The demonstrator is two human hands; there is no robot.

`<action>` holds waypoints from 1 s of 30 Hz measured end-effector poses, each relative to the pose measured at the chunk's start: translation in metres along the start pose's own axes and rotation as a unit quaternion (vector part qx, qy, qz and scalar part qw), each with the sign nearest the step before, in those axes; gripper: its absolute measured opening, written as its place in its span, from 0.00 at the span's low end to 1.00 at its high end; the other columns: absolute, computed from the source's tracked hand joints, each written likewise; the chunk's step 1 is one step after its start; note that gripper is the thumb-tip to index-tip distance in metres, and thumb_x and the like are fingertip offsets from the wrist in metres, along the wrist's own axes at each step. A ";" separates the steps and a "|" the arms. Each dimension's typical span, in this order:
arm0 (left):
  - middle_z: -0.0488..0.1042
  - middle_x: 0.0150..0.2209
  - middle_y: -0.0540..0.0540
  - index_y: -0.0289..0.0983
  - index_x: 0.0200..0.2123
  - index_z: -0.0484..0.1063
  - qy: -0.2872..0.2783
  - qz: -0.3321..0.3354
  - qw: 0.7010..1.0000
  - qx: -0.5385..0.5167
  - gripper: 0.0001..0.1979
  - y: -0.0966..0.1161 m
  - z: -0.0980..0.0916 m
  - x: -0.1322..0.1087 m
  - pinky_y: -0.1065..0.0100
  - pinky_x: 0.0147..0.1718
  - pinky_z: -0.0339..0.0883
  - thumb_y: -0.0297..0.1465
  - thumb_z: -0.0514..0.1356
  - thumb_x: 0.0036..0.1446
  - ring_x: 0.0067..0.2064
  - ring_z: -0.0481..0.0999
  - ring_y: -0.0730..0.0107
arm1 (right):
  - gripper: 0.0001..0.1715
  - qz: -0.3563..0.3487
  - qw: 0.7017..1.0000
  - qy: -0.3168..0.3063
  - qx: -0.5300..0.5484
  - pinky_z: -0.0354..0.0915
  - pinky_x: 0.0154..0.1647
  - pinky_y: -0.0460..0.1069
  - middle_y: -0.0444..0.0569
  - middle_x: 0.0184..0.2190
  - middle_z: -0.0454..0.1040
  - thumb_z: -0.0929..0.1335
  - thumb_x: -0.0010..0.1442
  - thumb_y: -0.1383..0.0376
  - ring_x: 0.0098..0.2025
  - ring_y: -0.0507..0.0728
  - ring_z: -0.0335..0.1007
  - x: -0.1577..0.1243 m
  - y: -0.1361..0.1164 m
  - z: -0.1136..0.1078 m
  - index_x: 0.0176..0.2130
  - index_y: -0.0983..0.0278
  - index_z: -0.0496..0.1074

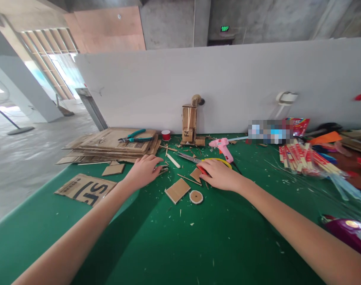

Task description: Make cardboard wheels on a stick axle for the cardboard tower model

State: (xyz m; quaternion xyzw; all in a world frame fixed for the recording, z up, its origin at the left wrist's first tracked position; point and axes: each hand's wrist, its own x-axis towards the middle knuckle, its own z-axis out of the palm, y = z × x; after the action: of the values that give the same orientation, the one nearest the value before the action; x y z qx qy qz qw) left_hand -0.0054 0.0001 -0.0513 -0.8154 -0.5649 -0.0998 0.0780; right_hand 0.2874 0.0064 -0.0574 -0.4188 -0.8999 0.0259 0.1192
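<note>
My left hand rests palm down on the green table, fingers curled over a small metal item that I cannot make out. My right hand lies over the red handles of a pair of scissors, whose blades point left. Its fingers are bent round the handles. Between the hands lie a small cardboard rectangle, a cardboard disc, a brown cardboard scrap and thin wooden sticks.
A stack of cardboard sheets with green pliers sits at the back left. A printed cardboard piece lies nearer. A small cardboard model, red cap and pink glue gun stand by the white partition. Chopstick packs lie at the right.
</note>
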 end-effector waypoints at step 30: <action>0.74 0.42 0.42 0.36 0.45 0.68 0.033 0.090 0.990 -0.107 0.13 0.080 -0.025 -0.014 0.59 0.40 0.69 0.37 0.52 0.62 0.44 0.73 0.59 | 0.10 0.095 0.956 0.161 0.228 0.59 0.22 0.46 0.42 0.22 0.71 0.59 0.64 0.58 0.20 0.52 0.66 -0.012 -0.039 -0.028 0.37 0.61 0.65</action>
State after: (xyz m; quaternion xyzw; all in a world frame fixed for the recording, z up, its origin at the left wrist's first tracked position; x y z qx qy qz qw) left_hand 0.0630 -0.0466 -0.0319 -0.8626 -0.4727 -0.1795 0.0174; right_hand 0.2728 -0.0294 -0.0272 -0.4628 -0.7951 0.1736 0.3515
